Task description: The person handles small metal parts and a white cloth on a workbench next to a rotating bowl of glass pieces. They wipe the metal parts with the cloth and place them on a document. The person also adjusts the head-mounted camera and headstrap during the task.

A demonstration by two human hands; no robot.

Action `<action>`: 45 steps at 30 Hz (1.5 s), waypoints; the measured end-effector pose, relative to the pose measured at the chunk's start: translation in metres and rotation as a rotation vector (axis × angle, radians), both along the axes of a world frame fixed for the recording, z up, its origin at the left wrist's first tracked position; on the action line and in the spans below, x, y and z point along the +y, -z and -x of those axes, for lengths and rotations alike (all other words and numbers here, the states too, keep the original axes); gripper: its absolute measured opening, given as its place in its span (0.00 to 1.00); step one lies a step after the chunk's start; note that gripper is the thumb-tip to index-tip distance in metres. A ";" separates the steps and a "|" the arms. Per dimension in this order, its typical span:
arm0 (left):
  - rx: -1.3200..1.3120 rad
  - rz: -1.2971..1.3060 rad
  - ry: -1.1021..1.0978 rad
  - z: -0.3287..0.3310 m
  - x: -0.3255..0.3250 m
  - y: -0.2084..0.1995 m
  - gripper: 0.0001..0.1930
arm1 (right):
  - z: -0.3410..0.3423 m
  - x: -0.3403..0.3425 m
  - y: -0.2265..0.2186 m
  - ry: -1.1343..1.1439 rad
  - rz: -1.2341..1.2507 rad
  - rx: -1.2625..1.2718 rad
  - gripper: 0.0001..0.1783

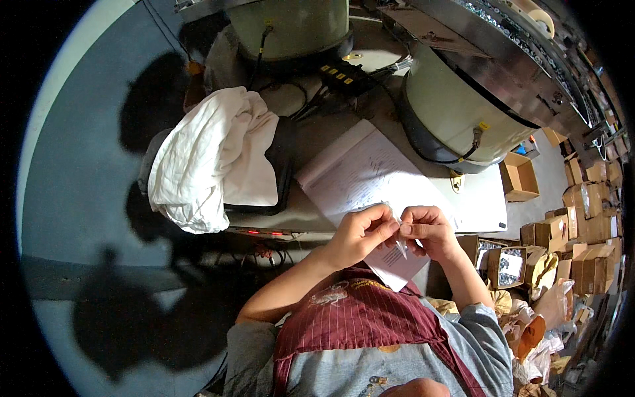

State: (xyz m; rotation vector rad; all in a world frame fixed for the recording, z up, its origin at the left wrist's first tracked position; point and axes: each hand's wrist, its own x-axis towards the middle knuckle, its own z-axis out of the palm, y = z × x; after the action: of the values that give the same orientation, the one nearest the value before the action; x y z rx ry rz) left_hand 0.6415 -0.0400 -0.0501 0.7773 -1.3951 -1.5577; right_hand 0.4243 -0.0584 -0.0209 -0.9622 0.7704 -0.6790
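Both hands are raised together just off the desk's [476, 205] near edge, above the near corner of an open ledger of lined paper [360, 175]. The left hand [360, 235] and right hand [430, 231] meet fingertip to fingertip, fingers curled closed and pinching one small pale, pointed part [399, 243] between them. Its tip hangs down past the knuckles. It is too small to say what kind of piece it is.

Held up close like this, probably so that two-handed fine work stays in sight (elbows tucked against a maroon striped apron [360, 317]).

The ledger lies slanted toward the person, within reach of the right hand, likely for noting entries.

A white cloth [205, 155] is heaped over a dark case at the left edge, out of the working area.

Two round pale-green machine bowls [450, 109] stand along the far edge, cables trailing between them.

Cardboard boxes [519, 177] are crowded on the floor to the right.
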 end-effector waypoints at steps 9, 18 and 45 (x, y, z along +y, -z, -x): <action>-0.692 0.548 -0.272 0.000 0.007 -0.032 0.07 | 0.019 -0.008 -0.005 0.152 0.998 0.593 0.07; -0.168 0.455 -0.216 0.022 -0.007 -0.065 0.06 | 0.027 -0.012 0.020 0.060 -0.182 0.080 0.30; -0.680 0.598 -0.476 -0.016 -0.015 0.048 0.20 | 0.059 -0.017 0.025 0.734 0.376 0.351 0.20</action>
State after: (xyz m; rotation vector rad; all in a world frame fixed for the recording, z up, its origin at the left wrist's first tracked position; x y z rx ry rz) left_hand 0.6578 -0.0547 -0.0976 1.1934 -1.8467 -0.4588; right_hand 0.3649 -0.0758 -0.0463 -1.1562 1.3654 -1.3474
